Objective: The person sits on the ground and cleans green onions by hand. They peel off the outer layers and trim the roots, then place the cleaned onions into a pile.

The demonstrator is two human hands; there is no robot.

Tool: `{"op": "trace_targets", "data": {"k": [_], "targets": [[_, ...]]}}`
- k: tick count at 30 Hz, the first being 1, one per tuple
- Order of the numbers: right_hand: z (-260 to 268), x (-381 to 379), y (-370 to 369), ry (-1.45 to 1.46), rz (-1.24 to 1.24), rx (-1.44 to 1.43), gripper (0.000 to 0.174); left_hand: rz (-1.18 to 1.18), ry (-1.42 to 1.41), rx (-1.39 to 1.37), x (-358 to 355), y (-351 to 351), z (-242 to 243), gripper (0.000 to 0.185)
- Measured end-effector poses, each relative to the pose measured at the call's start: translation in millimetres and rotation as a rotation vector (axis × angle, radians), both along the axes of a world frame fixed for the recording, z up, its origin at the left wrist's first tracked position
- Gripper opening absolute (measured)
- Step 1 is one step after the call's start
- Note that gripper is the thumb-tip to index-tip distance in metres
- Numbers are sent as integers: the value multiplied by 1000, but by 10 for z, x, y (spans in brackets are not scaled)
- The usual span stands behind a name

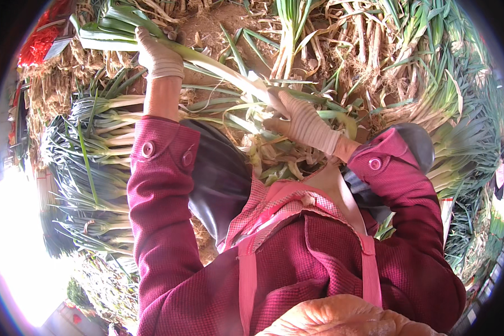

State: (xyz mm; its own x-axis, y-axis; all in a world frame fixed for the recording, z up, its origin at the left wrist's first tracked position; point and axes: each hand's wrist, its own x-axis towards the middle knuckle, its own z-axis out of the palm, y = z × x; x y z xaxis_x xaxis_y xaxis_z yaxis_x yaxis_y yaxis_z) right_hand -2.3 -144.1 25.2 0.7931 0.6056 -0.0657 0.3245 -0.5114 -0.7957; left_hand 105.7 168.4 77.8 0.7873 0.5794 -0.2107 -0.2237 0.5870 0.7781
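My left hand (161,52), in a pale knit glove, is closed around the green upper part of a large green onion (222,71). Its leaves fan out beyond that hand at the upper left, and the white stalk slants down to the right. In a striped glove, my right hand (300,119) touches the root end of the stalk with thumb and fingers spread around it; whether it grips firmly cannot be told. Peeled leaves and husks (277,161) lie below the stalk, between my knees. An upright bunch of green onions (290,38) is just beyond.
Rows of green onions with white stalks (122,138) lie at my left. Piles of untrimmed green onions with dry roots (374,54) spread across the top and right. Red plastic strands (38,44) are at the upper left. Loose leaves are scattered on the brown soil (218,25).
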Motion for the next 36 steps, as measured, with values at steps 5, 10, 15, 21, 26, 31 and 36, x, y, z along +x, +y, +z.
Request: {"op": "trace_targets", "data": {"k": [5,10,15,21,26,31,36], "targets": [[-15,11,13,102,-80,81,48,-187,76,-114,-20,-244,-138,39],[0,68,11,106,-64,59,46,-329,96,-108,41,-481,-154,25],[36,52,23,85,-71,123,44,-262,40,-46,19,-589,55,25],[190,-41,-13,474,-177,372,41,-238,62,-30,-66,-581,126,30],[269,8,-10,846,-377,642,37,-325,-45,-61,-12,-431,140,31],[243,7,36,561,-49,579,37,-258,10,16,5,-564,66,32],[134,79,147,799,-501,778,22,-286,64,8,29,-819,9,32]]}}
